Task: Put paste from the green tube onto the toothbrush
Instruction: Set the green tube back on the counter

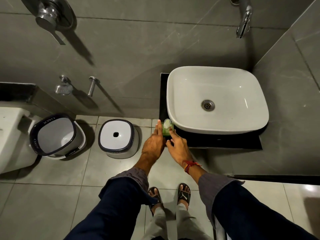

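The green tube (166,131) with a white cap stands upright on the left front corner of the black counter (225,144), beside the white basin (218,99). My left hand (153,144) presses against the tube's left side with the index finger stretched up along it. From the right, the fingers of my right hand (177,148) close on the tube's other side and lower part. The tube's bottom is hidden behind my fingers. No toothbrush shows anywhere in the view.
A wall tap (244,23) hangs above the basin. On the floor tiles to the left stand a white stool (118,137) and a white bucket (57,135), with a toilet (12,135) at the far left. My sandalled feet (170,196) are below.
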Available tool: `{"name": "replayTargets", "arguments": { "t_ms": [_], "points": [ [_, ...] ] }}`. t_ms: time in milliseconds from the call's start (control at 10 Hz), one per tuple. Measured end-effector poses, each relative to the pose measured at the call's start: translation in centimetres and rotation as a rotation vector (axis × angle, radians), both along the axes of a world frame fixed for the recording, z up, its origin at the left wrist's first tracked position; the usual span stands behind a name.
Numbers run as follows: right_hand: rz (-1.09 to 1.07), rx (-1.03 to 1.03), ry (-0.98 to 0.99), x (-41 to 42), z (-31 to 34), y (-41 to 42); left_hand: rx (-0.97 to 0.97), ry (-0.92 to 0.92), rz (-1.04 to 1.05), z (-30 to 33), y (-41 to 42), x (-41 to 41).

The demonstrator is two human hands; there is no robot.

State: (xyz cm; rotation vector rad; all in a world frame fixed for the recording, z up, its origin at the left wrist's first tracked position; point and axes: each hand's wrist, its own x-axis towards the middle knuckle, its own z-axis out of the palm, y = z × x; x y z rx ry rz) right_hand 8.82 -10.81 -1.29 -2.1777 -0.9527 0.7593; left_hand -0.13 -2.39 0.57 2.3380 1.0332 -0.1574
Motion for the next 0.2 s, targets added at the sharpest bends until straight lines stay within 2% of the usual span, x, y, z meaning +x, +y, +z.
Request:
{"name": "replayTargets", "arguments": {
  "t_ms": [100,200],
  "points": [
    [0.033,0.006,0.027,0.01,-0.03,0.16,0.022,-0.012,-0.027,-0.4,0.53,-0.2],
    [0.001,0.036,-0.052,0.01,0.57,-0.29,0.027,-0.016,-0.067,-0.36,1.02,-0.22]
  ]
}}
